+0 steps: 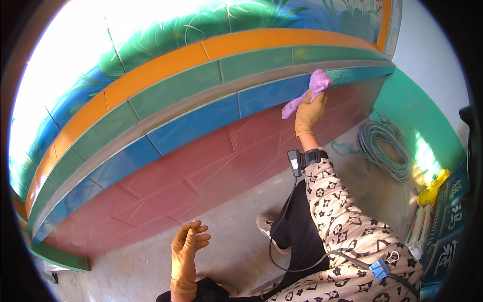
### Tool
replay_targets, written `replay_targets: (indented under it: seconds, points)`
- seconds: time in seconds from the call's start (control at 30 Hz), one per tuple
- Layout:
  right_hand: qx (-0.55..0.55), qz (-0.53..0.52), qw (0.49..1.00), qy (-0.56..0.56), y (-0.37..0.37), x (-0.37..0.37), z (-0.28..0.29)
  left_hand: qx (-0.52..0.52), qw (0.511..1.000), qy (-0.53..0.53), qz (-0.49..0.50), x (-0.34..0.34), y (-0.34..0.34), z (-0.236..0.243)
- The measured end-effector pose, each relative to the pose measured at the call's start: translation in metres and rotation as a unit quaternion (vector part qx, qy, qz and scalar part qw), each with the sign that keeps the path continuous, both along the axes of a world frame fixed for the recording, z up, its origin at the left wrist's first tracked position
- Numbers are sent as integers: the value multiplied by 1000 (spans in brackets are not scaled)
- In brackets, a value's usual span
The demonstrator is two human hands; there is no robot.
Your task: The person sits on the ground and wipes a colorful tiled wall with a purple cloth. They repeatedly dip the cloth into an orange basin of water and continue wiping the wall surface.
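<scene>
Blue tile band (landmark): the blue tile band curves across the wall face, a green tile course above it and a red panel below it.
Left hand: the gloved left hand is below the band and well apart from it, in front of the red panel's lower edge; its fingers are parted and loosely bent, with nothing visible in them.
Shoe: one shoe is on the floor below the band's middle.
Cable: a black cable loops below the band from a wrist device across the dark trousers. Judged risk: a long reach could draw it tight or snag it at the knee, caused by the slack lying over the leg.
Right hand: the gloved right hand is at the band's right part, its fingers closed around a bunched cloth.
Cloth: the pink cloth bulges above the fist and trails to its left, overlapping the band in view; firm contact with the tile cannot be told. Judged risk: the loose tail could catch on the ledge above the band, through uneven bunching.
Hose coil: a grey coil lies on the floor below and beyond the band's right end. Judged risk: a sideways step could trip on its loops.
</scene>
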State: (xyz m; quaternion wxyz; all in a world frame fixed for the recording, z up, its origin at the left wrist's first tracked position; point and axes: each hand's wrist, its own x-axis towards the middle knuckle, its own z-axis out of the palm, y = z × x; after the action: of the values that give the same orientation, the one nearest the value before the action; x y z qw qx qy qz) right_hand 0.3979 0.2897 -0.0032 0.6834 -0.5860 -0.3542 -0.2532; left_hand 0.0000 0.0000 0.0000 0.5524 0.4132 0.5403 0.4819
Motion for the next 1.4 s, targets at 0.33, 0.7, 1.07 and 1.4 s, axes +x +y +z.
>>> replay_targets:
  seconds: [0.33,0.7,1.07,1.4]
  points:
    - [-33,12,999,-31,-19,-47,9,4,1000,9,-14,8,19,-12]
    - [-21,275,926,-259,-54,-128,-1,-13,999,33,-19,14,29,-19]
    - [-36,98,994,-31,-22,-53,-3,1,999,29,-22,5,20,-13]
    - [19,107,994,-17,-34,-89,7,21,998,-3,-56,8,20,-10]
